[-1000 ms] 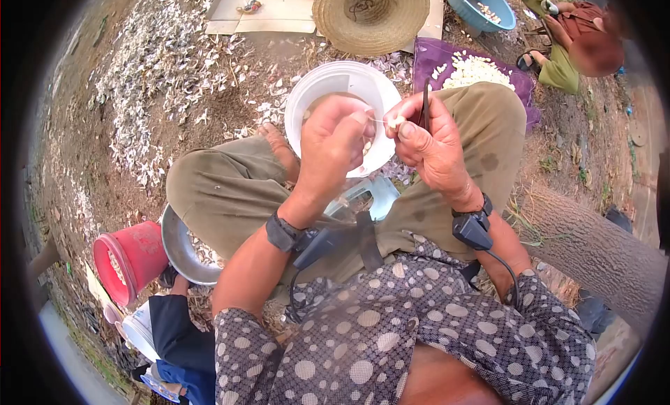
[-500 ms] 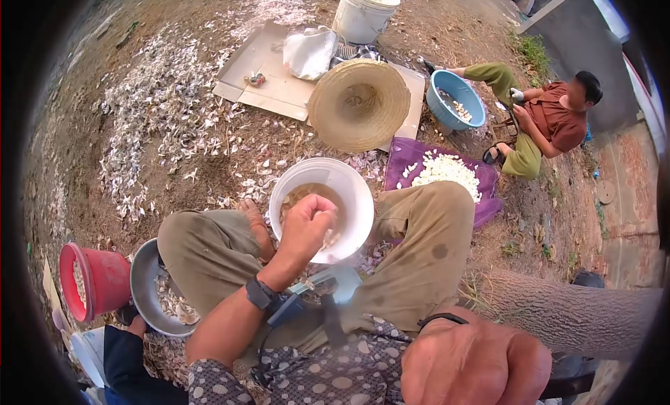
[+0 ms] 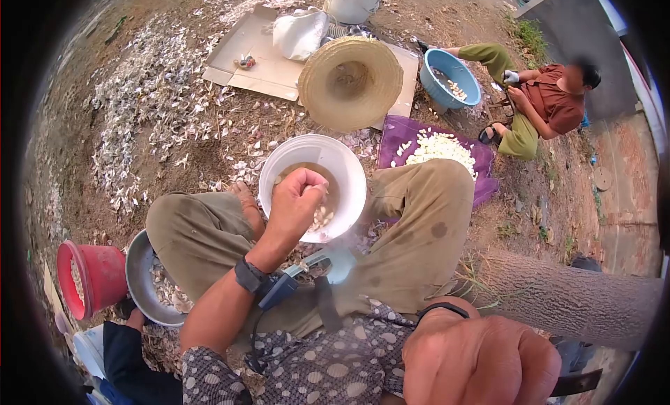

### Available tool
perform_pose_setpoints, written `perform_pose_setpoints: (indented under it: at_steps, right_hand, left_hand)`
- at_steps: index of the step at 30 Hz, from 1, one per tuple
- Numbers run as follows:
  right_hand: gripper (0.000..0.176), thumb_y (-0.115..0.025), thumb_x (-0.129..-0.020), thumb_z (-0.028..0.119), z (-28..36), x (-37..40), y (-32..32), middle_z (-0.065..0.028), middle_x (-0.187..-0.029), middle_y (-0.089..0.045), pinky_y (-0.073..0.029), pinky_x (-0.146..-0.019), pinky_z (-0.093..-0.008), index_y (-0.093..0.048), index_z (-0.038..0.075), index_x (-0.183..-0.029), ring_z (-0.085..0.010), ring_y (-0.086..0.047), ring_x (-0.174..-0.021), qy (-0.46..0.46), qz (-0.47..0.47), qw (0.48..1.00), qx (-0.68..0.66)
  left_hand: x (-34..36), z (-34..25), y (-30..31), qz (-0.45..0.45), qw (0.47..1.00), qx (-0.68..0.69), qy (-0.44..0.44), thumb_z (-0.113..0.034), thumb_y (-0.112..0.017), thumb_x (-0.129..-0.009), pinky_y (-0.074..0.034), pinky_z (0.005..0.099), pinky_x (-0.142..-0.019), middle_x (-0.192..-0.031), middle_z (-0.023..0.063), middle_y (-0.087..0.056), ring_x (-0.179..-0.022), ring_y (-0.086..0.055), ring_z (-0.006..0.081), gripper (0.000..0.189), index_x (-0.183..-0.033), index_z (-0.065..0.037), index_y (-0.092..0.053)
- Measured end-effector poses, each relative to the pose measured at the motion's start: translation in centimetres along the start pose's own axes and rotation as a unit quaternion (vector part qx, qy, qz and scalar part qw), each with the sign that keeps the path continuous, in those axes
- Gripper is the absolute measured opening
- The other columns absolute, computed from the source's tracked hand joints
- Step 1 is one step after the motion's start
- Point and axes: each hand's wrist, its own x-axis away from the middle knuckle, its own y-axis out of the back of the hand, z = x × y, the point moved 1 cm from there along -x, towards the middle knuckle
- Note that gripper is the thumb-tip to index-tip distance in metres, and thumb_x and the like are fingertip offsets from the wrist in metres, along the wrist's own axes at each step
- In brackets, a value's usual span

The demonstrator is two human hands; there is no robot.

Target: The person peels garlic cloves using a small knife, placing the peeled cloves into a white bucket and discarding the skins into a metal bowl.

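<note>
My left hand, a watch on its wrist, is over the white bucket between my knees. Its fingers are closed in a pinch; what they hold, if anything, is hidden. Cloudy water and pale garlic cloves show inside the bucket. Close to the camera, my right hand is a fist seen from the back. Past its knuckles sticks out a dark flat blade, looking like a knife, whose handle is hidden. Below the bucket, a blue and clear plastic thing lies by my lap.
Peeled garlic lies on a purple cloth. A straw hat rests on cardboard. At left stand a red bucket and a metal basin. A person sits beside a blue basin. A log lies at right.
The view has shifted, so the bucket, hat and cloth appear higher. My left hand is still over the bucket, fingers closed. More of the dark blade shows beside my right fist.
</note>
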Motion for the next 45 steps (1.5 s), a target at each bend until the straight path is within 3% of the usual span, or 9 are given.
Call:
perform_pose_setpoints:
  at_steps: [4,7,10,16,22,33,37,40,45]
  right_hand:
    - [0.015,-0.066,-0.097,0.010,-2.0,3.3,2.8,-0.0107,-0.090,-0.063,-0.043,-0.053,-0.0218,-0.059,0.001,-0.106,-0.0101,-0.054,-0.062,-0.029,-0.123,0.972,0.196]
    - [0.017,-0.068,-0.098,0.014,-2.6,6.1,8.4,-0.0007,-0.087,-0.061,-0.038,-0.054,-0.0190,-0.059,0.003,-0.107,-0.0033,-0.049,-0.064,-0.228,-0.346,0.858,0.304]
    - [0.018,-0.067,-0.099,0.020,-3.5,8.1,10.4,0.0076,-0.084,-0.054,-0.034,-0.057,-0.0158,-0.058,0.006,-0.107,0.0020,-0.042,-0.066,-0.302,-0.357,0.822,0.324]
    - [0.017,-0.065,-0.100,0.018,-5.3,9.6,10.2,0.0075,-0.083,-0.052,-0.032,-0.054,-0.0164,-0.056,0.006,-0.108,0.0011,-0.040,-0.064,-0.276,-0.340,0.814,0.381]
    - [0.017,-0.066,-0.100,0.015,-6.0,9.7,10.1,0.0045,-0.087,-0.056,-0.037,-0.056,-0.0175,-0.055,0.005,-0.109,-0.0002,-0.044,-0.068,-0.258,-0.385,0.839,0.284]
    - [0.018,-0.068,-0.097,0.010,-6.9,11.2,10.0,0.0041,-0.094,-0.058,-0.045,-0.073,-0.0186,-0.059,0.004,-0.111,-0.0011,-0.052,-0.084,-0.208,-0.381,0.823,0.366]
    - [0.017,-0.066,-0.098,0.010,-6.4,11.8,9.7,0.0032,-0.091,-0.061,-0.040,-0.060,-0.0171,-0.061,0.003,-0.112,0.0003,-0.049,-0.070,-0.211,-0.373,0.832,0.352]
    - [0.015,-0.063,-0.100,0.011,-6.9,12.4,10.1,0.0013,-0.087,-0.066,-0.029,-0.046,-0.0168,-0.063,0.003,-0.113,0.0021,-0.039,-0.054,-0.189,-0.406,0.847,0.287]
    - [0.015,-0.064,-0.099,0.011,-6.5,13.4,10.9,0.0014,-0.089,-0.066,-0.037,-0.056,-0.0167,-0.063,0.003,-0.112,0.0005,-0.048,-0.065,-0.225,-0.388,0.850,0.276]
  left_hand:
    - [2.5,-3.5,-0.7,0.053,0.995,0.059,-0.062,-0.011,-0.061,-0.097,-0.043,0.0207,-0.060,-0.086,-0.0010,-0.062,-0.069,-0.052,0.0033,0.012,-0.105,-0.003,-0.062]
    - [4.2,-4.6,-0.7,0.099,0.982,0.074,-0.141,-0.014,-0.066,-0.097,-0.048,0.0223,-0.071,-0.096,0.0007,-0.062,-0.083,-0.057,0.0052,0.020,-0.111,0.000,-0.061]
    - [4.8,-4.8,-1.7,0.121,0.975,0.049,-0.182,-0.013,-0.067,-0.097,-0.042,0.0197,-0.059,-0.082,-0.0023,-0.059,-0.066,-0.048,0.0018,0.019,-0.110,0.001,-0.062]
    - [4.8,-3.6,-1.5,0.147,0.970,-0.069,-0.183,-0.016,-0.064,-0.100,-0.046,0.0208,-0.066,-0.081,-0.0016,-0.061,-0.072,-0.053,0.0030,0.016,-0.100,0.000,-0.064]
    - [5.2,-2.9,-2.2,0.122,0.988,0.068,-0.066,-0.010,-0.063,-0.098,-0.043,0.0231,-0.060,-0.079,-0.0010,-0.060,-0.070,-0.051,0.0041,0.011,-0.093,-0.001,-0.059]
    - [5.9,-2.1,-3.8,0.011,0.987,-0.051,-0.154,-0.010,-0.061,-0.100,-0.040,0.0183,-0.058,-0.079,-0.0053,-0.055,-0.068,-0.045,-0.0001,0.011,-0.092,-0.003,-0.058]
    - [5.9,-1.4,-3.7,0.041,0.980,-0.057,-0.184,-0.014,-0.059,-0.101,-0.037,0.0190,-0.052,-0.079,-0.0039,-0.056,-0.061,-0.044,0.0006,0.012,-0.095,-0.004,-0.058]
    - [7.3,-2.3,-3.3,0.044,0.983,0.178,-0.005,-0.018,-0.056,-0.103,-0.034,0.0206,-0.046,-0.080,-0.0012,-0.057,-0.056,-0.042,0.0025,0.013,-0.099,-0.005,-0.058]
    - [8.7,-2.1,-2.0,0.015,0.982,0.186,-0.041,-0.024,-0.057,-0.104,-0.032,0.0187,-0.046,-0.084,-0.0006,-0.058,-0.054,-0.041,0.0021,0.020,-0.104,-0.004,-0.059]
